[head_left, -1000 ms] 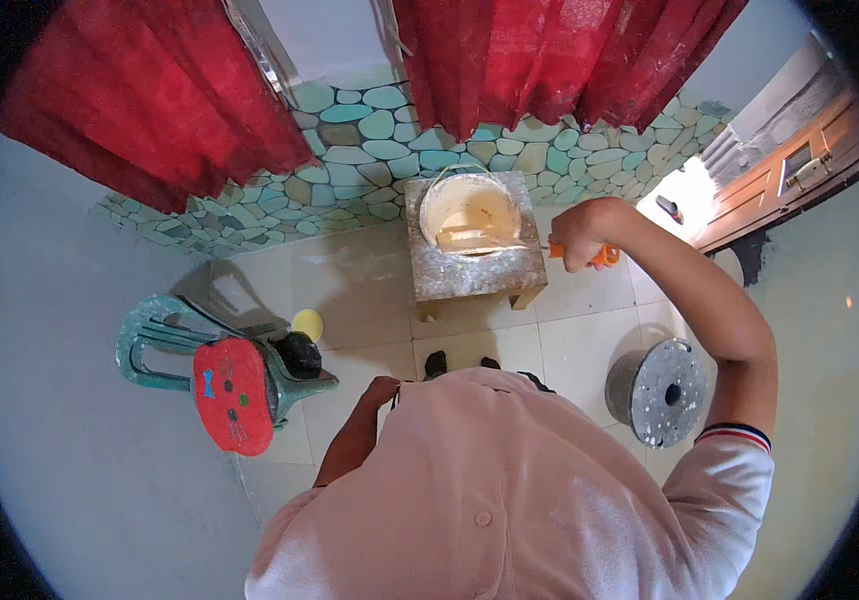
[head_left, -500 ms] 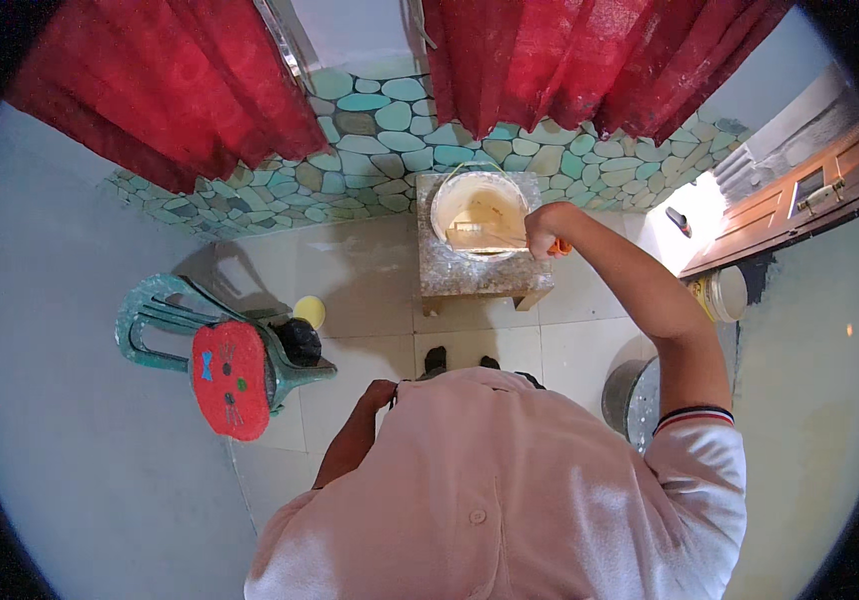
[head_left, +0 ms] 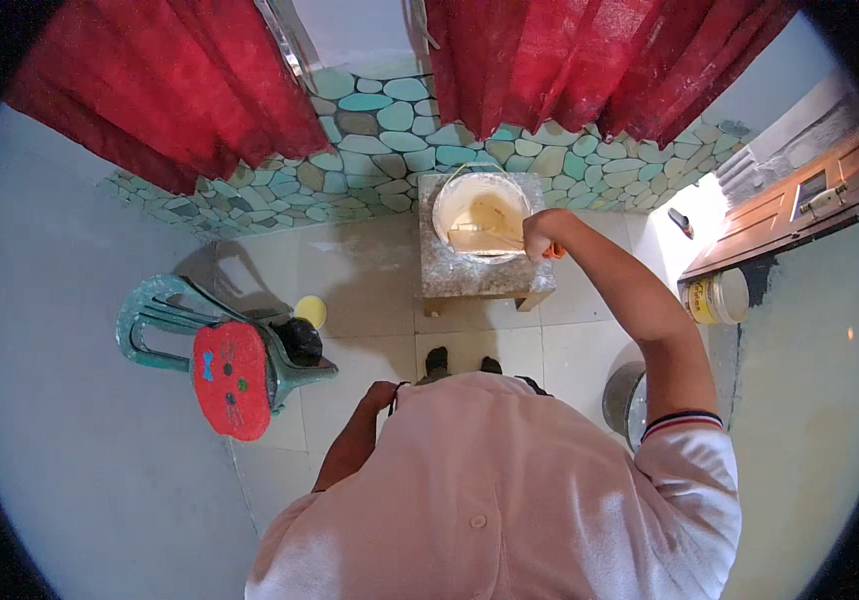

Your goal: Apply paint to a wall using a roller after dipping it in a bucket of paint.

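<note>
Head view: right hand point(head_left: 541, 233) grips an orange-handled tool point(head_left: 555, 252); left hand's point(head_left: 381, 394) grasp unclear.

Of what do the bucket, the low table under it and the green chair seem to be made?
Bucket: probably plastic, smeared inside; the pale, rounded wall suggests it. Low table: likely wood, worn and blotched; block-like brown legs suggest it. Green chair: most likely moulded plastic, scuffed; slats and frame look continuous.

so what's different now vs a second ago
The right hand moved left, closer to the bucket, keeping its grip on the orange-handled tool. The right arm now hides more of the grey drum. The left hand stayed low at the side, the bucket on its stand.
</note>
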### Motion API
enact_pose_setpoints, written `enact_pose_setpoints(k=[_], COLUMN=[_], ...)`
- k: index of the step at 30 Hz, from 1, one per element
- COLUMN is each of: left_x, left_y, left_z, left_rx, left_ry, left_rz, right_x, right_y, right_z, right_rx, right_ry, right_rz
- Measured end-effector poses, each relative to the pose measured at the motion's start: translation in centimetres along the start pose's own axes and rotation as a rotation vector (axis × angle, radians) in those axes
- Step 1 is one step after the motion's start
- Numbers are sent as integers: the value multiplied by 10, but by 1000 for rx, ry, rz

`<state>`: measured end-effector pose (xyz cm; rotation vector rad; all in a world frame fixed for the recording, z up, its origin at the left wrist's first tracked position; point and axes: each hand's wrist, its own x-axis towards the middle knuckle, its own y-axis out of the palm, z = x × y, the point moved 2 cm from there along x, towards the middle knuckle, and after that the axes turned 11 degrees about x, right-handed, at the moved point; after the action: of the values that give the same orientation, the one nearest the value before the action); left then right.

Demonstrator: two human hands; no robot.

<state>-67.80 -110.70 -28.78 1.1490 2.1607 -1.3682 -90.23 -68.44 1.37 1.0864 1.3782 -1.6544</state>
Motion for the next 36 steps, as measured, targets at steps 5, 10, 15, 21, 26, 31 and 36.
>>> enact_pose_setpoints(k=[5, 10, 15, 21, 26, 31, 36], left_x=[2, 34, 28, 15, 17, 22, 4], left_y=[4, 27, -1, -14, -13, -17, -36], left_z=[3, 17, -8, -13, -13, -16, -38], left_rx=[-70, -29, -79, 37, -124, 127, 220], left_ry=[169, 33, 265, 308, -1, -19, 466], left_rz=[-199, -53, -116, -147, -36, 89, -179], right_x=[-40, -75, -125, -181, -209, -241, -249], right_y=[-5, 1, 19, 30, 41, 51, 56], right_z=[5, 2, -9, -10, -22, -25, -27], right_rx=[-199, -115, 12, -9, -55, -13, -42], right_ry=[23, -17, -13, -24, -13, -144, -138], right_rz=[43, -17, -41, -52, -114, -193, -233])
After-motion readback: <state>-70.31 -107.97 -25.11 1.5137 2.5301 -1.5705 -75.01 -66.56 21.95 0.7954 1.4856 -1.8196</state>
